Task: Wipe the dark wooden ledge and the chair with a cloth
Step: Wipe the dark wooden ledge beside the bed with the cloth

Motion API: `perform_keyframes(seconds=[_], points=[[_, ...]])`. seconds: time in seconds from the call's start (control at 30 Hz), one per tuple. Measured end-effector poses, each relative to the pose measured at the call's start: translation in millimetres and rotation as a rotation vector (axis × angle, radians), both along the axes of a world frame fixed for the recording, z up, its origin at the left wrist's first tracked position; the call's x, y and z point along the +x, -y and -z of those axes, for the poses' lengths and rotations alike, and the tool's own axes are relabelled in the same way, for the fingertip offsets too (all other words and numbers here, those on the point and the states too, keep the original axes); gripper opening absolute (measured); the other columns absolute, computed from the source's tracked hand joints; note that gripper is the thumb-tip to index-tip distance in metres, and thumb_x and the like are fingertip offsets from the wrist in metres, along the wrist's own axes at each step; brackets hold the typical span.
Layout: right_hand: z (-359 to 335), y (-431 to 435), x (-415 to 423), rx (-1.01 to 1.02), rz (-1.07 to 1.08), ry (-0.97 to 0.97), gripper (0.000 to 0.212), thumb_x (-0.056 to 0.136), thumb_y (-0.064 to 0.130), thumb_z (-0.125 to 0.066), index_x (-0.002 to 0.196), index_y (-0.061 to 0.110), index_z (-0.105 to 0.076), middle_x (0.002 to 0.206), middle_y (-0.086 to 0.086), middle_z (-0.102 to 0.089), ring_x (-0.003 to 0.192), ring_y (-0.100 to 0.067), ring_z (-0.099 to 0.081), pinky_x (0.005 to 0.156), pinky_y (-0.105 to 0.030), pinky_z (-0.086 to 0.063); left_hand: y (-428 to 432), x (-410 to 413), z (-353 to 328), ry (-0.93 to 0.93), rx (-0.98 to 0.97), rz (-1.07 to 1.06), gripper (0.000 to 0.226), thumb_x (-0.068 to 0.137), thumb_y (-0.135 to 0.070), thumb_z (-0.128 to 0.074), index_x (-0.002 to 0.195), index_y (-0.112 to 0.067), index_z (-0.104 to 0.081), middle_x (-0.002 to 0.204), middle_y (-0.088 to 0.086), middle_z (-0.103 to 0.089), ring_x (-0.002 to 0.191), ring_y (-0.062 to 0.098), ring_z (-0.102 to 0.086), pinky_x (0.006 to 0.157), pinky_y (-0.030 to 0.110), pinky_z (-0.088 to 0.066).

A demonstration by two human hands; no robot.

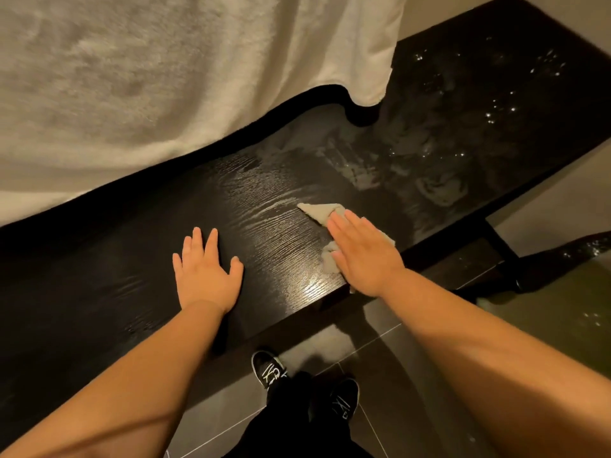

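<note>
Two bare hands lie flat on the dark wooden ledge [132, 276]: the left hand [205, 271] rests palm down with fingers spread, touching nothing but the wood, while the right hand [362, 256] presses flat, fingers together, on a crumpled grey cloth [319, 211] near the ledge's near edge. One folded corner of the cloth pokes out to the far left of the fingertips. Pale wet streaks and swirls mark the wood beyond and to the right of the cloth. A cream blanket [165, 77] hangs over the ledge's far side. Below, black shoes [269, 370] stand on grey floor tiles [360, 345].
</note>
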State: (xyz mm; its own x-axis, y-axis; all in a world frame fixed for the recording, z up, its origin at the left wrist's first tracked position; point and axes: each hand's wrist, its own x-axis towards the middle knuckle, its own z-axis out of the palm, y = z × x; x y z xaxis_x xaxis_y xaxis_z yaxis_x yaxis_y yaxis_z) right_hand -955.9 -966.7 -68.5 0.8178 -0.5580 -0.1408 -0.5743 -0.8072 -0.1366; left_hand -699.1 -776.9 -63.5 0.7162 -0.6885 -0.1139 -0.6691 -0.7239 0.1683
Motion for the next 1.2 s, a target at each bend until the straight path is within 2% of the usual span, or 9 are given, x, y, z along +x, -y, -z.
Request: perform_keyframes(seconds=[0.13,0.23,0.43,0.6,0.7,0.8,0.93,1.07,1.2], points=[[1.6,52.7,-22.2,-0.057,0.275,0.002,0.063,0.103,0.039,-0.031,0.157,0.008,-0.026,0.161,-0.010,-0.029,0.149,-0.032,-0.026,0.122,-0.050,-0.028,11.4,1.3,-5.1,-0.016,-0.046,0.004,0.070,0.099,-0.051,-0.054,0.160,-0.020,-0.039,0.172,0.011,-0.023,0.159,0.032,-0.017,0.130,0.056,-0.011],[0.1,37.3,5.7,-0.077,0.422,0.057,0.060,0.100,0.037,-0.037,0.152,0.007,-0.031,0.154,-0.013,-0.034,0.144,-0.035,-0.032,0.118,-0.050,-0.032,42.1,1.4,-8.4,-0.041,-0.076,0.085,0.069,0.100,-0.052,-0.053,0.160,-0.022,-0.039,0.172,0.010,-0.021,0.160,0.032,-0.016,0.130,0.054,-0.010],[3.1,28.8,14.7,-0.002,0.016,0.093,0.067,0.102,0.041,-0.031,0.160,0.007,-0.029,0.165,-0.010,-0.031,0.154,-0.031,-0.026,0.126,-0.049,-0.024,96.9,0.1,3.0,-0.060,-0.133,0.150,0.070,0.102,-0.054,-0.049,0.162,-0.020,-0.036,0.174,0.010,-0.018,0.160,0.031,-0.016,0.131,0.049,-0.012],[7.7,105.5,10.9,-0.055,0.279,0.075,0.060,0.103,0.034,-0.037,0.154,0.003,-0.031,0.160,-0.014,-0.033,0.150,-0.033,-0.027,0.122,-0.050,-0.029,100.8,-2.0,7.6,0.020,-0.042,0.118,0.073,0.103,-0.059,-0.038,0.165,-0.024,-0.026,0.174,0.010,-0.015,0.161,0.030,-0.010,0.131,0.049,-0.009],[9.1,98.4,34.4,-0.077,0.401,0.059,0.065,0.101,0.038,-0.036,0.155,0.003,-0.027,0.160,-0.017,-0.030,0.150,-0.035,-0.025,0.122,-0.051,-0.027,102.7,-0.2,8.2,0.022,-0.021,0.117,0.073,0.102,-0.058,-0.038,0.165,-0.024,-0.025,0.175,0.008,-0.014,0.161,0.029,-0.009,0.131,0.050,-0.009],[5.7,60.4,57.4,-0.087,0.214,0.082,0.066,0.101,0.037,-0.038,0.157,0.003,-0.027,0.156,-0.015,-0.034,0.145,-0.034,-0.033,0.123,-0.047,-0.026,103.6,0.0,7.6,0.019,-0.024,0.103,0.073,0.101,-0.058,-0.042,0.164,-0.025,-0.027,0.174,0.007,-0.016,0.161,0.029,-0.010,0.131,0.049,-0.010],[6.1,71.1,42.6,-0.068,-0.062,0.061,0.069,0.101,0.041,-0.033,0.161,0.006,-0.027,0.167,-0.011,-0.026,0.156,-0.030,-0.022,0.126,-0.047,-0.022,104.9,0.7,7.4,0.011,-0.031,0.101,0.073,0.100,-0.058,-0.044,0.164,-0.025,-0.028,0.174,0.007,-0.016,0.161,0.028,-0.010,0.131,0.049,-0.009],[7.9,135.6,43.8,-0.080,0.164,0.061,0.063,0.097,0.035,-0.035,0.152,0.005,-0.033,0.154,-0.015,-0.037,0.143,-0.035,-0.036,0.116,-0.049,-0.033,105.6,1.0,8.2,0.020,-0.022,0.093,0.074,0.100,-0.057,-0.045,0.163,-0.024,-0.029,0.174,0.007,-0.017,0.161,0.028,-0.011,0.131,0.048,-0.010],[9.1,133.6,69.1,-0.082,0.313,0.072,0.065,0.099,0.034,-0.037,0.154,0.000,-0.028,0.159,-0.017,-0.031,0.150,-0.037,-0.025,0.121,-0.049,-0.027,106.2,0.9,7.4,0.025,0.001,0.091,0.075,0.099,-0.059,-0.044,0.163,-0.025,-0.029,0.174,0.007,-0.016,0.161,0.028,-0.010,0.131,0.048,-0.010]])
